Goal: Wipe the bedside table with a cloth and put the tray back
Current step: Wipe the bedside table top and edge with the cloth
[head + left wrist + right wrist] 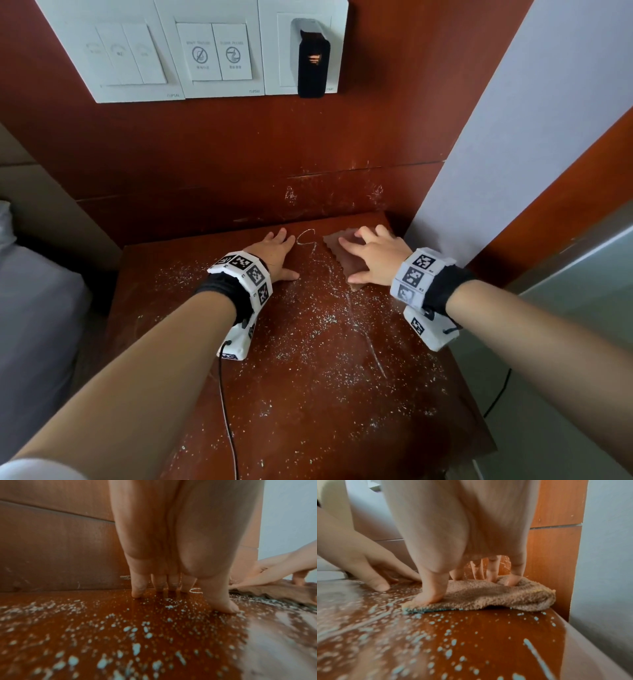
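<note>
The reddish wooden bedside table (301,377) is speckled with white powder. A brown fluffy cloth (346,255) (488,596) (278,592) lies flat at the table's far right corner. My right hand (373,255) (471,566) presses down on the cloth with spread, straight fingers. My left hand (277,251) (173,585) rests flat on the bare tabletop just left of the cloth, fingers straight and touching the wood. The two hands are a short way apart. No tray is in view.
A wooden wall panel (239,164) rises behind the table, carrying white switch plates (171,58) and a black plugged-in adapter (311,65). A pale wall (513,137) borders the table's right side. A bed (34,308) lies to the left. Thin cables (227,411) hang from the wrist units.
</note>
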### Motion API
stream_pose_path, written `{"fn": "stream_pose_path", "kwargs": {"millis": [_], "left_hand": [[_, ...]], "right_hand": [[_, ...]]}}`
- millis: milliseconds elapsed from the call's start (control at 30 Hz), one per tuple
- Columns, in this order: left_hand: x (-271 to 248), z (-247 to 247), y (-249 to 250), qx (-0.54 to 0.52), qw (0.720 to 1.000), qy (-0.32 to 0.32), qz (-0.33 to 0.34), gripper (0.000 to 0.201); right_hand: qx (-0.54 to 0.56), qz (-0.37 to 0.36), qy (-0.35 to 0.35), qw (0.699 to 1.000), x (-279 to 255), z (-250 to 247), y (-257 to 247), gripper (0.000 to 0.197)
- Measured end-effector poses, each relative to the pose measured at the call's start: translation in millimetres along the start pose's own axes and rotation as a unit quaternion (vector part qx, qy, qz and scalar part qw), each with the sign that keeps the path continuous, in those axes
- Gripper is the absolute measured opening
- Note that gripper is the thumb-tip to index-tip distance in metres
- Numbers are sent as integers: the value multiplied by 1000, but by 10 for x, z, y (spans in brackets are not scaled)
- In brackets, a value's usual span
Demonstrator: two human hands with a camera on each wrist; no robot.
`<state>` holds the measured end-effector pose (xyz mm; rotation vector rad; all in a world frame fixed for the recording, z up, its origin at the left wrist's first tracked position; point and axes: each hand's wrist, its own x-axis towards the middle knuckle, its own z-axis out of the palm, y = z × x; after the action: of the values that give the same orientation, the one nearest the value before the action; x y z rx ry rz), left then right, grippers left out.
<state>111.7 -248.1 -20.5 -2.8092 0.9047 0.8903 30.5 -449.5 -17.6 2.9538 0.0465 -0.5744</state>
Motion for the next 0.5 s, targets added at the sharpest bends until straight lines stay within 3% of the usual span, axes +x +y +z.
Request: {"fn": "stream_pose_path", "kwargs": {"millis": [500], "left_hand": [[-39,-24,30,-21,1000,11,-1,85]], "right_hand": [[26,19,-2,999,152,-100,-77,78]]}}
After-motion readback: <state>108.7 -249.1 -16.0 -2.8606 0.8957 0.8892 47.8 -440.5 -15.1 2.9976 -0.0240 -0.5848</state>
